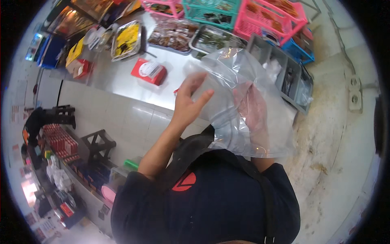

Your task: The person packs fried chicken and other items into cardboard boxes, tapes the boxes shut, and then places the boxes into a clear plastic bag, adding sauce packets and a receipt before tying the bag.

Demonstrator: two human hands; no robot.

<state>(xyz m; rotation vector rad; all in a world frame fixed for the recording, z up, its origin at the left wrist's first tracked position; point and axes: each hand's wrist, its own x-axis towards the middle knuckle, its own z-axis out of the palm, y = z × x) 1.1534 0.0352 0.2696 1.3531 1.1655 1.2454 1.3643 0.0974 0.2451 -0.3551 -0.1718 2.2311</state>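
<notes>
A large clear plastic bag [227, 73] spreads in front of my body, over the right end of the steel table [118, 79]. My right hand [251, 106] is inside it, seen through the film, and the bag's lower edge reaches down the forearm. The hand's fingers look extended and loosely apart. Close to the bag's left side is my left hand [192, 103], thumb and fingers spread, with nothing gripped; whether it touches the film is unclear. A small red box [149, 71] with a white label lies on the table, left of that hand.
Along the back stand a tray of yellow food [126, 39], a tray of wrapped brown food [173, 35], a metal leaf tray [216, 39], pink baskets [268, 21] and green baskets [211, 13]. A grey divided bin [283, 73] borders the right wall. Behind are a dark stool [99, 145] and another person [33, 125].
</notes>
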